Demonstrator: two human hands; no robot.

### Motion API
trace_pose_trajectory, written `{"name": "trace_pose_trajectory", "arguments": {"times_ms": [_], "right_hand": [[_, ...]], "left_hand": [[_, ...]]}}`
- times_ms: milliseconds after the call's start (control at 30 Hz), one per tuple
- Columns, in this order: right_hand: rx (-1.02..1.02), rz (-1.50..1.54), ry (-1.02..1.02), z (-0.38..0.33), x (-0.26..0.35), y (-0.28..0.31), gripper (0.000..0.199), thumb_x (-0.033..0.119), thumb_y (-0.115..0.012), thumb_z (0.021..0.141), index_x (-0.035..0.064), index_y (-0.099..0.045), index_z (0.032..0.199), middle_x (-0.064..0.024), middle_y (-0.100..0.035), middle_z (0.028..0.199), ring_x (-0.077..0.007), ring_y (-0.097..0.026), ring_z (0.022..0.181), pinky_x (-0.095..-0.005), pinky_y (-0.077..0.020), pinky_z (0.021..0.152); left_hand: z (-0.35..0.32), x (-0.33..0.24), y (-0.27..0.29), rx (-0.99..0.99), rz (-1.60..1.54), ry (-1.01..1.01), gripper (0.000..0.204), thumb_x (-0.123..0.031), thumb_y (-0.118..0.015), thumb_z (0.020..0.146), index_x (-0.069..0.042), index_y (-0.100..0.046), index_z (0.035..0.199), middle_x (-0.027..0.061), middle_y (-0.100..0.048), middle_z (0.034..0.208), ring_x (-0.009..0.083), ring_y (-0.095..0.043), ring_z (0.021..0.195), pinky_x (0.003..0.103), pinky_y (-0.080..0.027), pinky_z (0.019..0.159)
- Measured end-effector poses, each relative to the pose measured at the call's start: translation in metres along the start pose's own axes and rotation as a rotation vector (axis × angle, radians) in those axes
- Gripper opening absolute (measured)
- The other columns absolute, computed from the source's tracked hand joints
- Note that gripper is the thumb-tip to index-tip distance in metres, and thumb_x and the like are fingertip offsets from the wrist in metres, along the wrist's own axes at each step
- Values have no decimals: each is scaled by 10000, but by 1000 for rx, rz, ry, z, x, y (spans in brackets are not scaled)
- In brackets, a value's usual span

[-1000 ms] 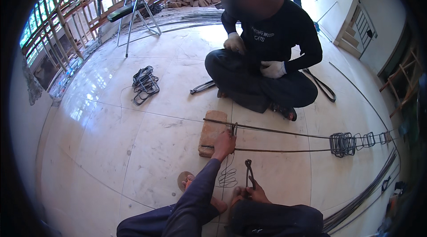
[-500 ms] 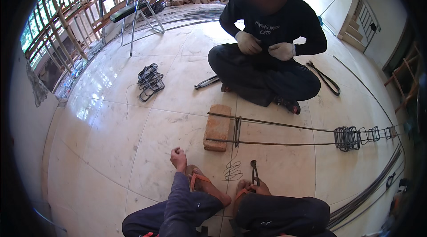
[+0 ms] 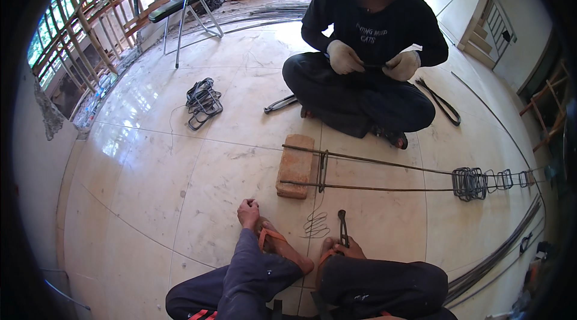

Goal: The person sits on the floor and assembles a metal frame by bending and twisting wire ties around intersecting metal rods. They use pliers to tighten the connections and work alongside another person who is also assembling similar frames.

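Left hand (image 3: 247, 212) rested released on floor (image 3: 150, 200) near foot; right hand out of view. Rebars (image 3: 384, 177) lay on brick (image 3: 296, 165), one stirrup (image 3: 323, 171) fitted, stirrup bundle (image 3: 469, 183) far right untied. Pincers (image 3: 343, 228) and tie wire (image 3: 316, 224) untouched. Judged early stage.

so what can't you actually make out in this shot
Head view:
- Right hand: hidden, no part of it shows past the trousered knees.
- Left hand: its back shows on the floor; the fingertips cannot be seen.
- Pliers: handle ends run behind a foot.
- Loose wire: too thin to tell how it is bent.
- Rebar cage: its far end smears into the fisheye rim.
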State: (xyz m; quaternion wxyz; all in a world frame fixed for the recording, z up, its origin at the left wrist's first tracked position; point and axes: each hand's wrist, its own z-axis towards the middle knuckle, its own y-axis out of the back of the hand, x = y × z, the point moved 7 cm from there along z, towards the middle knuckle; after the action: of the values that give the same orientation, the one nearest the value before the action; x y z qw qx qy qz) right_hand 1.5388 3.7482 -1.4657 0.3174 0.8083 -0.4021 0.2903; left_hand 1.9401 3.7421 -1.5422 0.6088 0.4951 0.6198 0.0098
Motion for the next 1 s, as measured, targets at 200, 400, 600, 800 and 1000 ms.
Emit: {"name": "trace_pose_trajectory", "arguments": {"times_ms": [200,400,600,800,1000], "right_hand": [[-4,13,-36,-5,4,0,541,253,-627,832,-13,-431,1260,-159,-600,1086,-247,-591,1024,-337,-445,901],[7,38,-20,-1,-5,-2,552,274,-630,833,-12,-432,1262,-152,-597,1083,-233,-591,1003,-324,-445,892],[5,40,-34,-3,-3,-1,572,293,-635,828,-9,-429,1269,-146,-599,1073,-228,-589,1000,-322,-443,891],[1,22,-26,-7,3,1,560,286,-637,824,-2,-439,1261,-141,-604,1058,-225,-590,996,-324,-444,884],[6,50,-3,-3,-2,-1,542,271,-635,821,4,-447,1253,-131,-607,1044,-221,-593,983,-324,-442,880]], "left_hand": [[-1,-1,1,-5,22,3,241,-259,-564,796,-90,-674,929,123,-688,871,283,-654,864,374,-496,800],[0,-2,2,-68,38,-76,207,-214,-588,819,-44,-659,915,76,-684,749,169,-659,673,297,-510,669],[-1,-1,1,-1,-10,-22,246,-250,-572,791,-76,-671,934,129,-687,861,279,-658,840,376,-500,780],[1,-1,-1,2,5,-35,241,-245,-577,796,-70,-668,934,130,-686,852,275,-659,833,373,-501,773],[6,12,-3,4,-45,-22,233,-243,-582,805,-64,-666,930,122,-687,839,269,-658,824,365,-501,764]]}}
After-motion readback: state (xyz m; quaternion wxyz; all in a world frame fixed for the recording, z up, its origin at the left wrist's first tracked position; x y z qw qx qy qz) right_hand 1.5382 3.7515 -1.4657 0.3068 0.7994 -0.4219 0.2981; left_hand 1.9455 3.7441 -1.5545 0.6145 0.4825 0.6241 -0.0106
